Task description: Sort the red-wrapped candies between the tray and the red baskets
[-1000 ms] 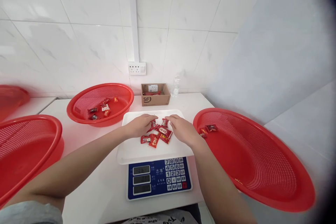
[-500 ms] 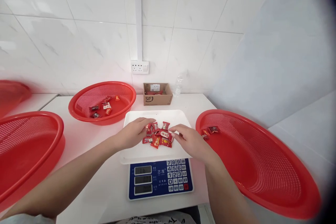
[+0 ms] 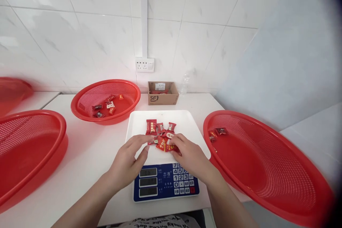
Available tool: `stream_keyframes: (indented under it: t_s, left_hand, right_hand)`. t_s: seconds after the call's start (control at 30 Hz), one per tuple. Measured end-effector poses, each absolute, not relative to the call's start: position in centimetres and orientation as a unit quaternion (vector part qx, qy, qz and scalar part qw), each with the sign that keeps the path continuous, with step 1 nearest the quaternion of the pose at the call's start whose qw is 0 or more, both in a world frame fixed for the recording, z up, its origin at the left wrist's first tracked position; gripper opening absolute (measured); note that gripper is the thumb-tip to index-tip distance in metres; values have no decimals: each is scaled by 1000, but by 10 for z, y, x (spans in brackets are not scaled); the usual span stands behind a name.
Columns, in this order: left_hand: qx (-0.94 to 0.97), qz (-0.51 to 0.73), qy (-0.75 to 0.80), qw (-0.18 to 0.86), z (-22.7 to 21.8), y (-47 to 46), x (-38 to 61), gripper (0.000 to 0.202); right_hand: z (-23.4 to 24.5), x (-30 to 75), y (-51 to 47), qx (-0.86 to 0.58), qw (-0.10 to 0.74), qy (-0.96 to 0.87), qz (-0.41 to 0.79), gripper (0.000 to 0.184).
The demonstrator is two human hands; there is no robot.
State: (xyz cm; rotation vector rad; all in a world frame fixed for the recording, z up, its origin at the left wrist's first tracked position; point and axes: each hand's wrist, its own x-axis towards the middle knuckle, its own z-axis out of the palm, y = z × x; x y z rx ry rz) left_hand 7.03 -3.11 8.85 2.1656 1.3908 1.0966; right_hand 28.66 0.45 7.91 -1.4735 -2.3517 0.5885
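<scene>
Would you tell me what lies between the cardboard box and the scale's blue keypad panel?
In the head view, the scale's white tray lies there, bearing a heap of red wrapped candies that the left hand and right hand touch.

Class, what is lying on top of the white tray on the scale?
A heap of red wrapped sweets lies on the tray. The left hand and right hand cover its near side, hiding any sweets beneath.

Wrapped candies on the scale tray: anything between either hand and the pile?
Nothing visible. The left hand and right hand come in from the near side, with fingertips at the near edge of the wrapped candies on the white tray.
</scene>
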Motion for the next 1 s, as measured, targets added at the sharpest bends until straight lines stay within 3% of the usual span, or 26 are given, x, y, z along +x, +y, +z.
stream_keyframes:
  t_s: [0.13,0.2,0.43,0.63,1.0]
  left_hand:
    - [797,350,473,135,81,-35,77,13]
    - [812,334,459,135,78,-37,83,20]
    - [792,358,424,257,76,-44,98,30]
    - [736,374,442,350,76,-46,96,38]
    - [658,380,461,458,76,-44,100,44]
  right_hand:
    - [89,285,-10,-487,219,-808,247,17]
    - [96,282,-20,-445,240,-815,281,16]
    - [98,282,-37,-398,270,-810,335,10]
    - [84,284,-39,-406,272,-770,410,34]
    - [88,281,-41,-426,302,-728,445,42]
